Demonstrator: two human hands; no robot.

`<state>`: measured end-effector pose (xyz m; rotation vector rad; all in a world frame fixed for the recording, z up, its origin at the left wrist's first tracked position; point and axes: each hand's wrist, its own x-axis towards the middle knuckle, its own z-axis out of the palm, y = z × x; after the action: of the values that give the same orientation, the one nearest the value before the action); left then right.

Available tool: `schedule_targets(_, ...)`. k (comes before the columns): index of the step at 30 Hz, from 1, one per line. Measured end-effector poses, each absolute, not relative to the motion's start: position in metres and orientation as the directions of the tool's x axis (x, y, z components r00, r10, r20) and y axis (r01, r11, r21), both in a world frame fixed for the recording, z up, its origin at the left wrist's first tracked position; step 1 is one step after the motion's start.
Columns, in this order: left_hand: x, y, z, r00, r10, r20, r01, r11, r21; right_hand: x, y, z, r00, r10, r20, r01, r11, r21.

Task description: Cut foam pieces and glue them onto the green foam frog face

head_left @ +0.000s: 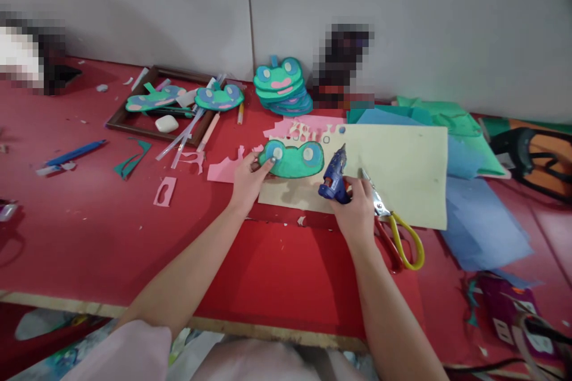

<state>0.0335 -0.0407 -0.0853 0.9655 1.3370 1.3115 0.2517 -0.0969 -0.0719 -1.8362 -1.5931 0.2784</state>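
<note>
I have the green frog face (292, 161) at the centre of my view, above the lower left part of a cream sheet (402, 172); I cannot tell whether it touches the sheet. My left hand (250, 181) pinches its left end, with the thumb on top over the left blue eye and the fingers partly hidden at the edge. My right hand (357, 208) is curled around the handle of a blue glue gun (335, 174), whose nozzle points to one o'clock, just beside the frog face on its three o'clock side.

Taking clock positions from the frog face, the scissors (382, 209) lie at four o'clock by my right wrist, blades on the cream sheet, one handle yellow and one red. At twelve o'clock a stack of frog faces (286, 95) stands near the wall, pink lips showing on the top one. Toward ten o'clock is a dark wooden frame (143, 134), with a white block (167, 124) inside and two more frog faces (220, 97) at it. Pink paper scraps (223, 170) lie near my left hand, and a blue pen (75, 153) rests at nine o'clock on the red table (89, 238). Green paper (465, 125) is piled toward three o'clock, and blue sheets (487, 226) lie between three and four.
</note>
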Motion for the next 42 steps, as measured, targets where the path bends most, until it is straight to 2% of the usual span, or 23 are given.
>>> schedule_targets(6,0.034,-0.041,-0.084,-0.179,0.977,-0.113,-0.121,0.092,0.988,0.249,-0.098,-0.068,0.220,0.940,0.261,0.789,-0.014,-0.614)
schedule_targets(11,0.035,-0.042,-0.083,-0.161,0.980,-0.119,-0.112,0.102,0.988,0.252,-0.097,-0.072,0.353,0.900,0.256,0.719,-0.086,-0.690)
schedule_targets(14,0.037,-0.044,-0.082,-0.113,0.987,-0.118,-0.106,0.106,0.989,0.252,-0.096,-0.073,0.489,0.849,0.200,0.574,-0.141,-0.807)
schedule_targets(16,0.039,-0.046,-0.080,-0.070,0.991,-0.117,-0.100,0.110,0.989,0.250,-0.095,-0.073,0.537,0.828,0.158,0.439,-0.115,-0.891)
schedule_targets(19,0.041,-0.050,-0.074,0.017,0.991,-0.131,-0.083,0.131,0.988,0.247,-0.093,-0.069,0.505,0.856,0.112,0.266,-0.031,-0.964)
schedule_targets(22,0.043,-0.053,-0.070,0.073,0.990,-0.124,-0.041,0.127,0.991,0.246,-0.091,-0.067,0.441,0.896,0.048,0.186,-0.039,-0.982)
schedule_targets(25,0.043,-0.056,-0.068,0.082,0.992,-0.094,0.050,0.090,0.995,0.247,-0.091,-0.070,0.419,0.908,-0.009,0.155,-0.081,-0.985)
schedule_targets(28,0.043,-0.057,-0.069,0.089,0.993,-0.084,0.137,0.071,0.988,0.247,-0.091,-0.076,0.408,0.913,-0.005,0.184,-0.088,-0.979)
schedule_targets(31,0.043,-0.057,-0.070,0.097,0.991,-0.094,0.160,0.078,0.984,0.247,-0.092,-0.082,0.402,0.916,0.010,0.225,-0.088,-0.970)
schedule_targets(36,0.044,-0.057,-0.068,0.169,0.976,-0.138,0.127,0.117,0.985,0.247,-0.092,-0.084,0.398,0.917,0.000,0.193,-0.084,-0.978)
schedule_targets(42,0.041,-0.060,-0.065,0.219,0.965,-0.145,0.287,0.078,0.955,0.245,-0.094,-0.082,0.342,0.940,0.000,0.179,-0.065,-0.982)
